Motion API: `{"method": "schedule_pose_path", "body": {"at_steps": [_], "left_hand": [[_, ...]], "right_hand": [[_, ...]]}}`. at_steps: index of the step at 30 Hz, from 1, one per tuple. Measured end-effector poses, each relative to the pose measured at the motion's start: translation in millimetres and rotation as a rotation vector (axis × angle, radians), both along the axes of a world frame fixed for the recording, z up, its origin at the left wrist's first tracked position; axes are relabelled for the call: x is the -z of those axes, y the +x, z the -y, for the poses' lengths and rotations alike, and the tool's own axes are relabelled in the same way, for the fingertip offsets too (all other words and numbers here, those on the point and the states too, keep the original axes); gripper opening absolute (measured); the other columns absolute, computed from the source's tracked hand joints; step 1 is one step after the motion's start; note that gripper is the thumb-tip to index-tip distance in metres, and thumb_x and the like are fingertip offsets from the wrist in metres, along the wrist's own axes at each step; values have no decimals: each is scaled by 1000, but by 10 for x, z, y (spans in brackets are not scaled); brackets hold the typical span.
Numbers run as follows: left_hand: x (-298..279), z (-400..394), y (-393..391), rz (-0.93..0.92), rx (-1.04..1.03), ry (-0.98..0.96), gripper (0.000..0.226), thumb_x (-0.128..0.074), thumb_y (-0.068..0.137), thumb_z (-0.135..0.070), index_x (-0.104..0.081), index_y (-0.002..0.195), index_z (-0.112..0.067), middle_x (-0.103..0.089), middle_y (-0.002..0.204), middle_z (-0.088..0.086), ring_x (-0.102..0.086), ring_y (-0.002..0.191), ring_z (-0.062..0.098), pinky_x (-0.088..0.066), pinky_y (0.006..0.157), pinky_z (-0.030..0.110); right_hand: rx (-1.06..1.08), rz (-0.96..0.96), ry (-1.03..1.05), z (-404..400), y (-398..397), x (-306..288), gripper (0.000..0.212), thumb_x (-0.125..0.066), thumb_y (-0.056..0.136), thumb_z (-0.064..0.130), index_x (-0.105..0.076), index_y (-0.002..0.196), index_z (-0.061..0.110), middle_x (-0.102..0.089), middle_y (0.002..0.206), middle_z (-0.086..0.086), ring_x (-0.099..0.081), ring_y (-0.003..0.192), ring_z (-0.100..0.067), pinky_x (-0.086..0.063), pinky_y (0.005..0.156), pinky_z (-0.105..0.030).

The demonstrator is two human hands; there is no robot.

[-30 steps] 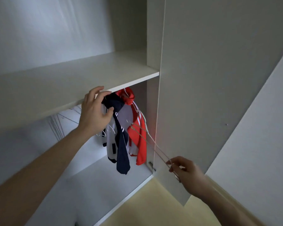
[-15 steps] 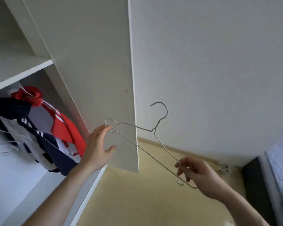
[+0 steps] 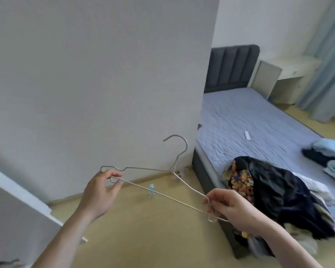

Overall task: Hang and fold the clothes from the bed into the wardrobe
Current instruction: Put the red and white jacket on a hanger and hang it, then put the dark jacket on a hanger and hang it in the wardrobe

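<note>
Wire hanger (image 3: 174,172) held out over the floor, hook up.
Left hand (image 3: 99,192) pinching one end, right hand (image 3: 233,206) the other; clothes pile (image 3: 275,192) on the bed (image 3: 246,120) at 3 o'clock.

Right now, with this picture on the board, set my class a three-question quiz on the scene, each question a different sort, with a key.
1. True or false: both hands hold the hanger.
2. Multiple choice: the dark garment lies A) on the floor, B) on the bed's near corner, C) on the desk.
3. Fill in: the hanger's hook points ____.

Key:
1. True: the left hand pinches one end, the right hand the other.
2. B
3. up
</note>
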State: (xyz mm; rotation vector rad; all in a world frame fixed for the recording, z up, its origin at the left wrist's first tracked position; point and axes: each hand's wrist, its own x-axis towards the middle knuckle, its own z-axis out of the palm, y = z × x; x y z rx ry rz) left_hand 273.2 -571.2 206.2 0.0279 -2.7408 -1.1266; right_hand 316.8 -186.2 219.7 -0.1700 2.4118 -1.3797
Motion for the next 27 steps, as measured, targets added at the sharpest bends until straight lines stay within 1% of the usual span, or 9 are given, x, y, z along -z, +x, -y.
{"method": "schedule_pose_path", "body": {"at_steps": [3, 6, 9, 11, 14, 17, 22, 24, 27], "left_hand": [[112, -723, -183, 41, 71, 45, 22, -75, 87, -12, -69, 90, -33, -68, 99, -10, -62, 99, 7, -41, 86, 27], [199, -1363, -352, 79, 163, 59, 23, -75, 88, -14, -69, 85, -36, -64, 95, -9, -58, 95, -3, -38, 79, 19], [248, -1908, -564, 115, 253, 59, 23, -75, 88, -13, -69, 84, -35, -64, 94, -7, -58, 94, 0, -40, 78, 14], [278, -2232, -739, 149, 312, 50, 21, -74, 88, -14, -70, 84, -35, -64, 95, -6, -59, 95, 3, -42, 79, 18], [378, -2704, -1018, 203, 422, 23, 18, -73, 90, -19, -71, 86, -37, -65, 98, -8, -59, 96, 1, -44, 79, 23], [511, -3193, -1329, 235, 536, 2, 17, -72, 91, -25, -69, 92, -42, -64, 98, -10, -57, 93, -4, -44, 75, 13], [736, -3944, -1891, 270, 647, 37, 60, -74, 88, -20, -49, 134, -47, -65, 107, -17, -63, 97, -1, -50, 85, 25], [848, -4181, -2128, 296, 662, 29, 61, -74, 87, -21, -47, 134, -48, -64, 109, -18, -62, 94, -3, -50, 84, 24], [1027, -4538, -2473, 363, 702, 46, 44, -74, 86, -20, -57, 117, -45, -66, 106, -16, -63, 89, -3, -53, 86, 26]], "right_hand": [[109, 1, 108, -636, 36, 64, 30, -53, 104, 15, -72, 94, 35, -76, 88, 10, -63, 72, -2, -50, 68, -20], [237, 45, 146, -1120, 107, 167, 36, -47, 101, 6, -73, 98, 31, -76, 88, 10, -69, 84, -10, -56, 79, -28], [408, 113, 89, -1509, 162, 289, 44, -43, 94, -3, -75, 94, 27, -73, 80, 4, -65, 68, -7, -52, 63, -21], [516, 177, 15, -1742, 189, 359, 41, -44, 91, -5, -75, 93, 22, -69, 72, 3, -60, 59, -7, -49, 58, -23], [623, 211, 3, -2063, 205, 460, 22, -56, 98, 21, -76, 93, 28, -66, 70, 4, -55, 59, -10, -43, 58, -30], [711, 201, 71, -2367, 165, 568, 20, -62, 97, 41, -75, 88, 29, -70, 74, 6, -58, 61, -5, -45, 61, -25], [938, 199, 95, -2821, 4, 706, 26, -63, 98, 38, -69, 77, 23, -57, 59, 11, -48, 52, 0, -41, 57, -21], [1038, 215, 93, -2970, -75, 741, 29, -62, 98, 37, -67, 77, 18, -55, 58, 10, -45, 50, -2, -40, 58, -25], [1153, 223, 94, -3151, -218, 786, 33, -61, 100, 34, -63, 72, 15, -53, 56, 10, -45, 51, -5, -38, 60, -30]]}}
